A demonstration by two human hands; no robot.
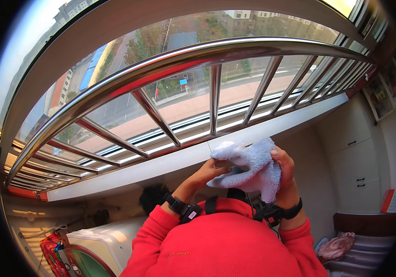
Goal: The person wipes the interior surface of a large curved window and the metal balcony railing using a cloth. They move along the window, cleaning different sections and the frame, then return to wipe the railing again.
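Note:
A fluffy light-blue cloth (258,166) is held up between my two hands, bunched and partly folded. My left hand (215,169) pinches its left side, with thumb and fingers at the cloth's edge. On the other side, my right hand (284,164) grips the cloth, its thumb lying on the front. The hands are in front of a white window sill (191,155), below a shiny metal guard railing (215,100). Black straps with small devices sit on both wrists. Part of the fingers is hidden behind the cloth.
Large window panes lie beyond the railing. At lower left stands a white washing machine (115,239) beside a colourful patterned fabric (51,252). White cabinets (353,162) are on the right, with a pink bundle (338,246) on a striped surface below. A dark fuzzy object (153,197) is under the sill.

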